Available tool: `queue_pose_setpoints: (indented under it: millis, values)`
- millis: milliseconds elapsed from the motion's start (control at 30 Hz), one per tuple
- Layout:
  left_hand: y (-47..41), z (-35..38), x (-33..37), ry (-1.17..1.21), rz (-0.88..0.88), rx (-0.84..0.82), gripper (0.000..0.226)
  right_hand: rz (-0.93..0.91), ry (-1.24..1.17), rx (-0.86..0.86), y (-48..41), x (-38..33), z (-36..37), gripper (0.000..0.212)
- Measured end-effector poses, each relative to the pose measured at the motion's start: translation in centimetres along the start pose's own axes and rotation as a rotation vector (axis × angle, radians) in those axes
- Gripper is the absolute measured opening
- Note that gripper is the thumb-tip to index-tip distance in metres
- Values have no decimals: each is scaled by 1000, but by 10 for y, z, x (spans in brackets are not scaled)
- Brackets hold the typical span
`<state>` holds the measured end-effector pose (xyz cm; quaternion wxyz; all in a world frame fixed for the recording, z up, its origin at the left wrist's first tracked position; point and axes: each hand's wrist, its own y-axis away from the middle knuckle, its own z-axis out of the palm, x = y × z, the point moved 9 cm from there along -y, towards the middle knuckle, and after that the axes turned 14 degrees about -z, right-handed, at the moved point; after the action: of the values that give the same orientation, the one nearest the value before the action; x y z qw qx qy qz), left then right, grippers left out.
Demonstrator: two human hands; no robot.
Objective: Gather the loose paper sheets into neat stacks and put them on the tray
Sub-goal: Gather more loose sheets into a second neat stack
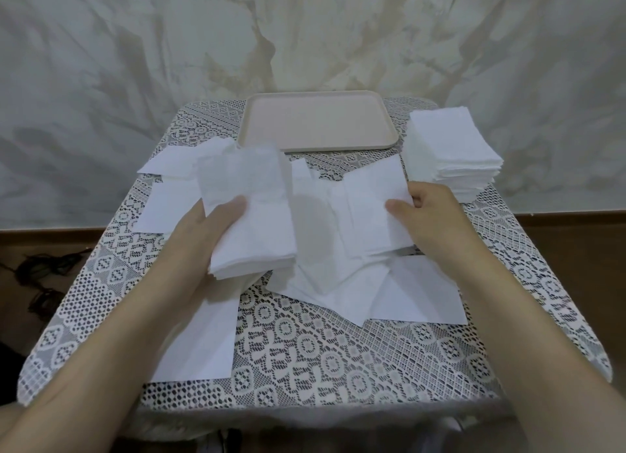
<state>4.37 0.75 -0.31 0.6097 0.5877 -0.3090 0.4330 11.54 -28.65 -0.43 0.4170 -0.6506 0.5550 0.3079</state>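
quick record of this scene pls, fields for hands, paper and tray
left hand: grips a bundle of sheets, thumb on top
right hand: pinches the edge of a sheet on the loose pile
loose sheets: scattered over the lace tablecloth
tall stack: on the table, right of the tray
tray: far middle, no sheets on it yet

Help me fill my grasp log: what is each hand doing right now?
Left hand: holds a stack of sheets, thumb on top.
Right hand: pinches the edge of a loose sheet.
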Motion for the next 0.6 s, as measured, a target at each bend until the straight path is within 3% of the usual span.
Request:
queue_pose_setpoints:
  millis: [133, 233, 333, 400, 600]
  values:
    - [0, 1, 0, -3, -2, 8, 30, 13, 259, 41, 1, 7, -9, 19]
    - [-3, 0, -3, -27, -3, 12, 33, 4, 310, -11, 2, 4, -1, 17]
    - [-5, 0, -4, -24, -13, 6, 30, -29, 385, -58, 1, -2, 5, 29]
    - [-5, 2, -3, -28, 2, -10, 33, -64, 449, -81, -1, -5, 6, 23]
    - [-7, -2, -5, -50, -4, 14, 28, -39, 322, -73, -3, -6, 9, 16]
